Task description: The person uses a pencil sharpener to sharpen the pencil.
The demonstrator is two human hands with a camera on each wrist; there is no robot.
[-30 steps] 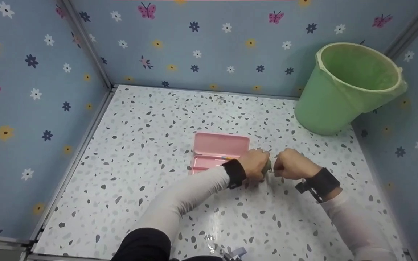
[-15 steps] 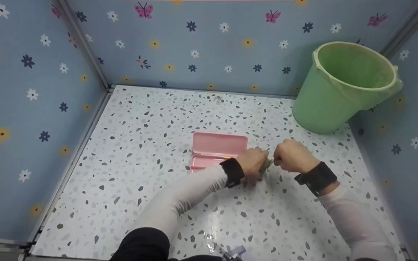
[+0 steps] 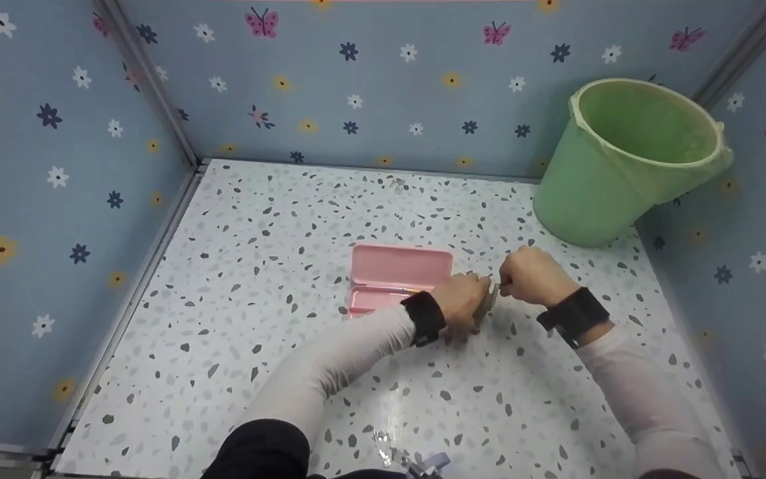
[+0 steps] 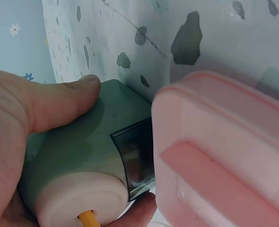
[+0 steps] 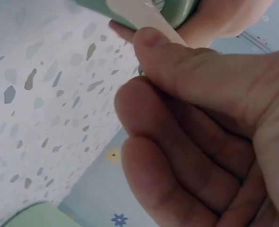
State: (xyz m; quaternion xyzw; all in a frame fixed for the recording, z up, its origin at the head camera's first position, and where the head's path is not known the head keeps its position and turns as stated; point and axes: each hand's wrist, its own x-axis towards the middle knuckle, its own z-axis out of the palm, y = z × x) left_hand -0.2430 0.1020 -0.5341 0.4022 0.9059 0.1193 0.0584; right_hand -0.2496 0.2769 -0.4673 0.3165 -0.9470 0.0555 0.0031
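Observation:
My left hand (image 3: 464,298) grips a green hand-crank pencil sharpener (image 4: 82,146), thumb along its side. A yellow pencil (image 4: 89,219) sticks into the hole of its pale round front, beside a dark see-through shavings window (image 4: 137,153). My right hand (image 3: 534,276) pinches the sharpener's white crank (image 5: 146,16) between thumb and forefinger, the other fingers curled in. Left of the sharpener lies an open pink pencil case (image 3: 401,265), its wall close by the window. A thin yellow-and-blue pencil end (image 3: 409,290) overlaps the case in the head view.
A tall green bin (image 3: 589,193) with a liner over its rim stands at the back right of the speckled table (image 3: 256,266). Flowered panels (image 3: 383,80) enclose the back and sides. A lavender and metal object (image 3: 433,462) shows at the front edge.
My right hand has moved up and slightly away with the crank, which has swung round. My left hand holds the sharpener in nearly the same place. The whole head view has shifted slightly.

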